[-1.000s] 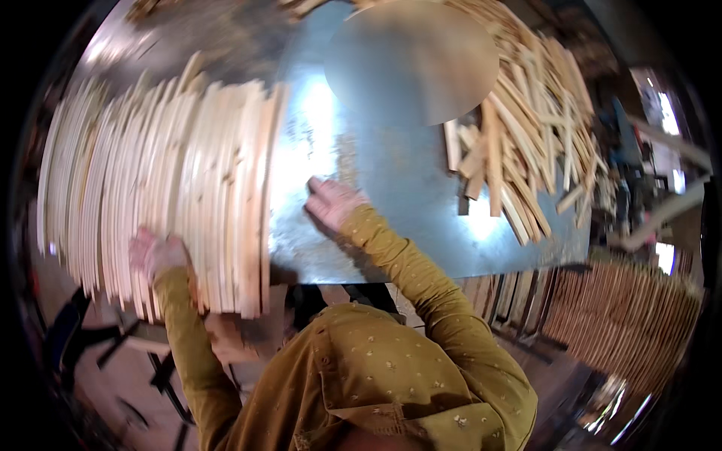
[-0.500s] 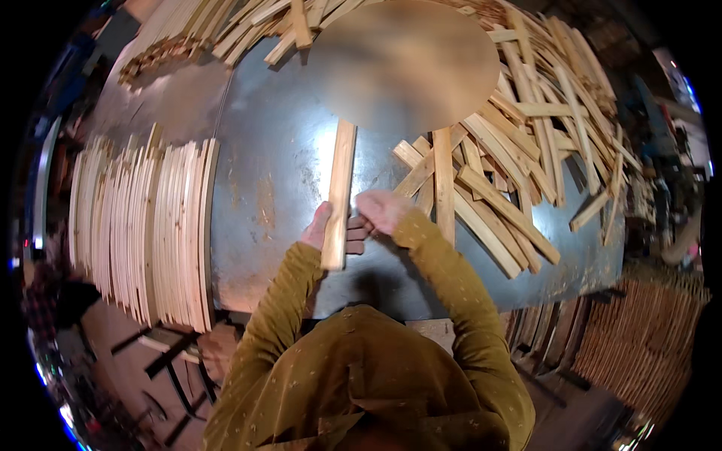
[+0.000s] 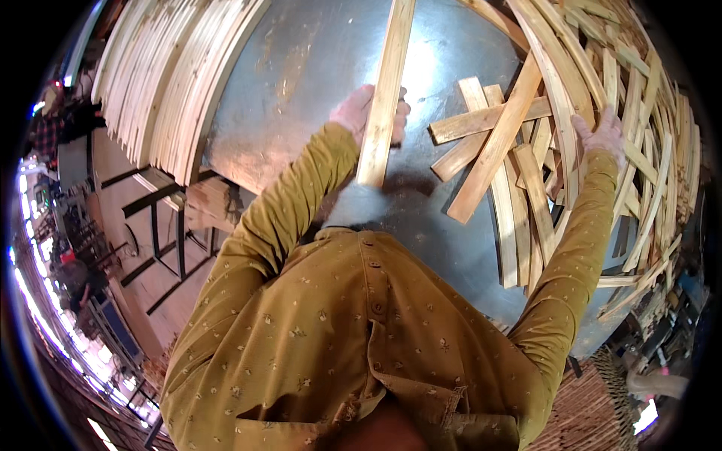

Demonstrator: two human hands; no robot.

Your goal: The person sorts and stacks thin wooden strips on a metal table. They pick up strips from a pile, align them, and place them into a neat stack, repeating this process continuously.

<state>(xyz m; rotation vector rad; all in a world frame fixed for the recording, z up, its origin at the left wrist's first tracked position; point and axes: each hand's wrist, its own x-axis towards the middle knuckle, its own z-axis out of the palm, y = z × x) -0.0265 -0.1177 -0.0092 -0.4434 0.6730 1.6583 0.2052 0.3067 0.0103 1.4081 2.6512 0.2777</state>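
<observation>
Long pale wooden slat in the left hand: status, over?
Left hand shut on the long pale wooden slat, lifted over the grey metal table. Right hand resting on the loose pile of wooden slats. Nothing blocking.

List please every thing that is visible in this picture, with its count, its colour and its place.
wooden slat in hand: one, pale wood, held lengthwise over the middle of the table
loose slats: many, pale wood, tangled heap on the right of the table
stacked slats: many, pale wood, neat row along the table's left edge
metal table: one, grey and shiny, centre
bench frame: dark, on the floor at the left
left hand: one, gripping the slat
right hand: one, resting on the loose slats
shirt sleeves: two, mustard yellow, lower centre
</observation>
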